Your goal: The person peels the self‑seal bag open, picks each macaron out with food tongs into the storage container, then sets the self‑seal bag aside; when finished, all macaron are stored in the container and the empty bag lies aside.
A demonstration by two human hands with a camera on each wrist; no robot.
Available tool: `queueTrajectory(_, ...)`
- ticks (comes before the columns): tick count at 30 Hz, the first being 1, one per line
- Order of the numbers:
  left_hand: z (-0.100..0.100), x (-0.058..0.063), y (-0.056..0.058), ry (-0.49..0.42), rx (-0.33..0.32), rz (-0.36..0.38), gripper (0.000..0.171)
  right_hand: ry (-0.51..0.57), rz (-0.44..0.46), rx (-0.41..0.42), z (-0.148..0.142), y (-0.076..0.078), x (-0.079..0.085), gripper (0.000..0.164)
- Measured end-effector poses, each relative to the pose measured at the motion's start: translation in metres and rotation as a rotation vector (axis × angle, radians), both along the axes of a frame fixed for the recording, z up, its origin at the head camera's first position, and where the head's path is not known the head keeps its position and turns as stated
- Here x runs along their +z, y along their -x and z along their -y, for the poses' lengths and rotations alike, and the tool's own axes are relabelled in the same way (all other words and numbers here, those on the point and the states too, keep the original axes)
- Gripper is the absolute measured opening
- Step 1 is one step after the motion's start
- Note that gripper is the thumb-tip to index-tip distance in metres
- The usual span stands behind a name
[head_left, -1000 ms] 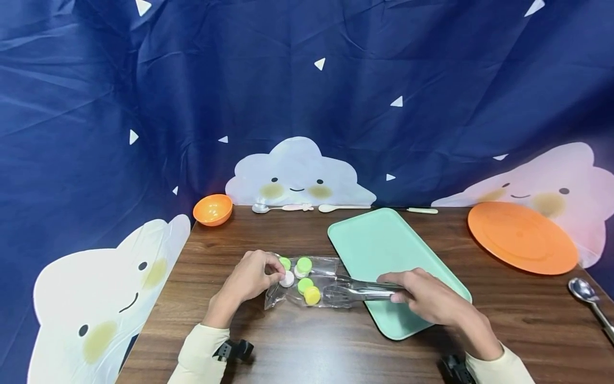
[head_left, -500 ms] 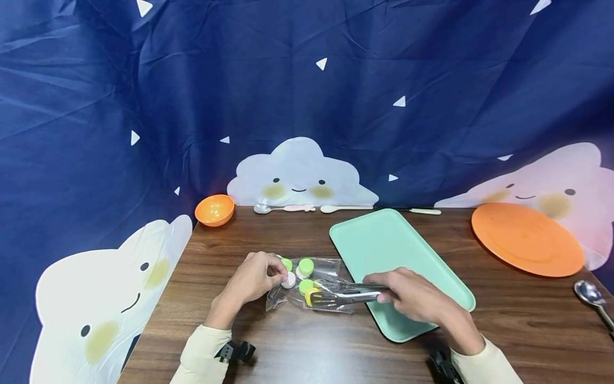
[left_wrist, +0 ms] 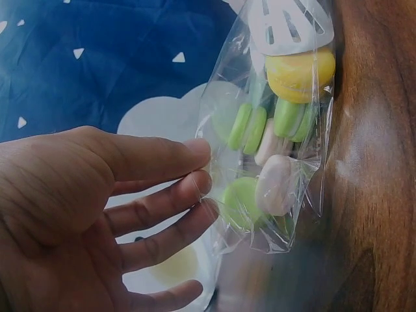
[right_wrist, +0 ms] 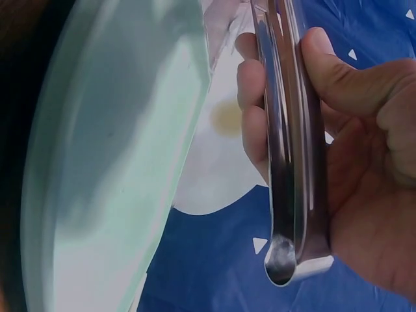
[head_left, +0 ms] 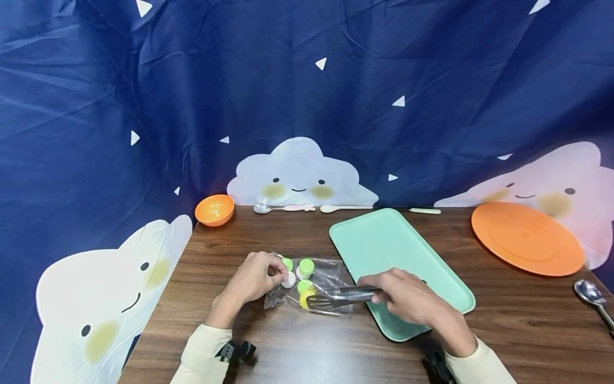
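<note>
My left hand point(head_left: 254, 276) pinches the left end of a clear plastic bag point(head_left: 331, 265) lying on the table. Inside it are several macarons: a yellow macaron point(left_wrist: 299, 78), green ones such as this green macaron point(head_left: 306, 265), and a whitish macaron point(left_wrist: 274, 185) near the left fingertips. My right hand point(head_left: 408, 294) grips metal tongs point(head_left: 352, 295) around their handles, with the arms squeezed close together. The slotted tips of the tongs reach into the bag and overlap the yellow macaron's right side; the left wrist view has one slotted tip right against it.
A mint-green tray point(head_left: 384, 240) sits under and behind the right hand. Toward the back are an orange bowl point(head_left: 214, 210), a pink-handled spoon point(head_left: 283, 208), a white spoon point(head_left: 345, 208) and a white-handled utensil point(head_left: 424, 211). An orange plate point(head_left: 527, 240) and a metal spoon point(head_left: 592, 298) are right.
The right hand has moved left with the tongs, bringing their tips from beside the yellow macaron onto it. The tongs' arms have come together. The left hand keeps its pinch on the bag.
</note>
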State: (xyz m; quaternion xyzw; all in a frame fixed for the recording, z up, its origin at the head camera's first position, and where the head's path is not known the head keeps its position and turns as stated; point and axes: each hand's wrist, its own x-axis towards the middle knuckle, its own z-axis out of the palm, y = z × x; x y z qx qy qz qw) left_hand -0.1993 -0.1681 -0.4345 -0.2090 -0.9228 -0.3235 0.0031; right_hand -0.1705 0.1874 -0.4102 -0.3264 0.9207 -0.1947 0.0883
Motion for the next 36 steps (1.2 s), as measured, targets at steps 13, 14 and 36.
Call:
queueTrajectory(13,0.001,0.0,0.0,0.01,0.001,-0.004,0.011,-0.004,0.021,-0.002,-0.001,-0.001,0.001,0.037)
queueTrajectory(14,0.001,0.0,0.0,0.009,0.001,-0.002,0.011,-0.006,0.015,-0.001,-0.002,-0.001,0.001,0.037)
queueTrajectory(36,0.002,-0.001,0.0,-0.004,0.008,0.005,0.012,-0.032,0.007,-0.072,-0.021,-0.002,0.013,0.031)
